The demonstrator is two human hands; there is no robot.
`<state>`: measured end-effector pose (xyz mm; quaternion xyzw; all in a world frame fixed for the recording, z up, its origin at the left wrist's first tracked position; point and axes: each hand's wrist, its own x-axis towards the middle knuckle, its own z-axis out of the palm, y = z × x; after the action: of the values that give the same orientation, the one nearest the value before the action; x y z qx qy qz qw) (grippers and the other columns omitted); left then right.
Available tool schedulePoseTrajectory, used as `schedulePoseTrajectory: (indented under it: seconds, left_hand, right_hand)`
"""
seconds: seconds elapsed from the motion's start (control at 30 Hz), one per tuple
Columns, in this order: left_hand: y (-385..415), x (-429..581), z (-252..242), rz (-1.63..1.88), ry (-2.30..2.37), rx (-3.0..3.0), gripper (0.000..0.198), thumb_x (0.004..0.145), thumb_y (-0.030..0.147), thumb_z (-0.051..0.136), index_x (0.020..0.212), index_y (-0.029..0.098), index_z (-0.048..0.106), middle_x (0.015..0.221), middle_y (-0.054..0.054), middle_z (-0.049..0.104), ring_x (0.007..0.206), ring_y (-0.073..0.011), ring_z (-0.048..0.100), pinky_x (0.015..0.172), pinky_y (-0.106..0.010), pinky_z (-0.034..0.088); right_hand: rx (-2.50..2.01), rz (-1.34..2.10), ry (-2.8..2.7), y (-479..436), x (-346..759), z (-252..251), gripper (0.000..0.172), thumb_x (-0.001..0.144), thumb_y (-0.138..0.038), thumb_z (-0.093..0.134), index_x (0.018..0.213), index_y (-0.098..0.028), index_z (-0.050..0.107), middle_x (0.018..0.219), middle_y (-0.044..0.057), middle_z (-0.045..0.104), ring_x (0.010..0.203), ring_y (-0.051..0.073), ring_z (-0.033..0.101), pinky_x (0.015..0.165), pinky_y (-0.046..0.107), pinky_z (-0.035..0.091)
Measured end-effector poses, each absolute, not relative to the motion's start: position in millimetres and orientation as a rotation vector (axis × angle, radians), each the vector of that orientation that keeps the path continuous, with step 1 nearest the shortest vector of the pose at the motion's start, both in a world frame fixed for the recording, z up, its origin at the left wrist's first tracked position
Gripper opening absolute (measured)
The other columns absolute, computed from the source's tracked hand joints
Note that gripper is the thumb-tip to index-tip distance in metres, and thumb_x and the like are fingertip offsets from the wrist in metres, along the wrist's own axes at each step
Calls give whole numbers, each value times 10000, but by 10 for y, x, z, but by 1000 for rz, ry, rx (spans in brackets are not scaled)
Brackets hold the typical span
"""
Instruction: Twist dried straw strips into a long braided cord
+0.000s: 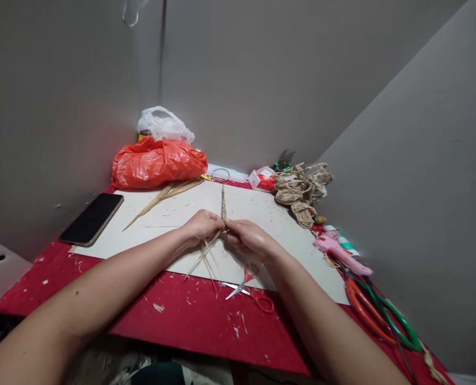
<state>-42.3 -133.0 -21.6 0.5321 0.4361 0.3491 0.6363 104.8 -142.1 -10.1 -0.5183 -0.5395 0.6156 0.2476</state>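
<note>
Your red tabletop (181,315) carries a cream rectangular board (173,214), with a crumpled orange plastic bag (157,163) at its far left edge. Your left hand (201,225) and right hand (248,238) meet over the board's middle, each pinched tight on the pale dried-leaf strips (223,206); the loose ends fan toward you. A black phone (92,218) lies left of the board, coiled tan twine (302,190) far right, red-handled scissors (254,291) near your right wrist. The print on the red and white packet (264,181) beside the twine is too small to read
</note>
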Motion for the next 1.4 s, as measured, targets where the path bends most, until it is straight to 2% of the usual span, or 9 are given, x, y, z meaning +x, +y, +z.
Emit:
schedulePoseTrajectory:
  seconds: [0.07, 0.23, 0.33, 0.53, 0.77, 1.0, 1.1, 1.23, 1.4]
  left_hand:
    - [-1326, -432, -224, 789, 998, 1371, 193, 684, 188, 542, 502, 126, 526, 369, 46, 406, 353, -42, 282, 406, -204, 214]
    - [-1288, -452, -191, 759, 1007, 1638, 159, 687, 186, 524, 610, 93, 628, 550, -15, 582, 501, -78, 444, 514, -199, 339]
    - [-1273, -470, -134, 739, 1034, 1774, 166, 684, 157, 484, 635, 94, 630, 554, -6, 562, 503, -75, 416, 509, -197, 318]
    - [-1331, -473, -23, 582, 1078, 1820, 184, 695, 139, 428, 600, 117, 583, 476, 14, 457, 445, -71, 328, 469, -217, 252]
    - [-1511, -316, -113, 715, 1271, 1969, 152, 755, 156, 413, 700, 135, 553, 656, -41, 583, 594, -116, 484, 563, -220, 329]
    - [-1565, -336, -65, 577, 1231, 1836, 171, 753, 172, 461, 869, 126, 577, 520, -1, 557, 440, -95, 458, 476, -205, 316]
    - [-1448, -449, 34, 518, 1250, 1830, 185, 751, 252, 500, 817, 125, 618, 503, 3, 548, 421, -91, 440, 462, -210, 306]
    - [-1297, -501, -32, 896, 1319, 1854, 210, 779, 242, 442, 709, 126, 603, 618, -23, 573, 552, -95, 473, 539, -202, 339]
    - [-1313, -388, -192, 751, 1105, 1696, 250, 822, 230, 396, 616, 144, 509, 531, 7, 464, 494, -76, 385, 519, -199, 303]
  right_hand:
    - [-1430, 1713, -1441, -1399, 1046, -164, 352, 796, -470, 494, 619, -167, 461, 394, -104, 235, 323, 31, 133, 328, 182, 86]
    - [-1349, 1908, -1388, -1362, 1128, -218, 402, 810, -464, 483, 545, -182, 376, 393, -98, 225, 327, 27, 112, 323, 177, 52]
    - [-1201, 2022, -1235, -1360, 1134, -222, 379, 801, -399, 516, 542, -185, 340, 420, -96, 239, 338, 23, 120, 325, 166, 45]
    - [-1197, 1915, -943, -1463, 1024, -221, 241, 815, -284, 528, 623, -162, 446, 396, -111, 219, 336, 20, 112, 319, 143, 76]
    - [-1083, 1906, -776, -1519, 961, -205, 289, 802, -184, 526, 578, -186, 344, 389, -106, 234, 327, 15, 134, 315, 140, 103]
    - [-1067, 1931, -809, -1495, 996, -222, 218, 741, -87, 499, 578, -169, 379, 399, -104, 237, 344, 12, 121, 315, 131, 98]
    - [-1049, 1972, -832, -1475, 1043, -211, 134, 738, -109, 516, 633, -151, 443, 416, -109, 225, 357, 14, 114, 316, 124, 88]
    - [-1021, 2049, -910, -1431, 1107, -214, 47, 754, -137, 512, 724, -111, 537, 426, -120, 194, 367, 16, 82, 318, 119, 92]
    - [-993, 2108, -998, -1374, 1160, -228, 68, 731, -169, 538, 686, -118, 529, 431, -120, 196, 370, 15, 80, 317, 116, 94]
